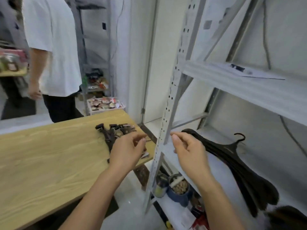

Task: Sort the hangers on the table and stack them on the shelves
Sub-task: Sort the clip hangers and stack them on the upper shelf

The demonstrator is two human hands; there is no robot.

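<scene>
So from my feed both hands are up in front of the white perforated metal shelving upright [163, 130], and neither one is holding anything. The left hand [127, 151] hangs over the far right corner of the pale wood-grain counter [41, 163], its grip loose and partly open, fingers curled above the dark pile of black clip hangers [114, 131], though I can't tell if the fingertips actually touch them. The right hand [188, 149] sits just past the upright, its grip also half open with thumb and forefinger apart, hovering near the rounded end of the stack of black plastic coat hangers [235, 165] already lying on the white lower shelf [282, 163]. One hook sticks up at the back of that stack. No writing I can read anywhere; there's a sheet of paper [249, 72] on the shelf above, but it's too blurry. The counter's left side is wide open, and the counter's corner sits close to the upright with just a narrow gap. A person in a white T-shirt [53, 47] stands beyond the counter's far edge.
</scene>
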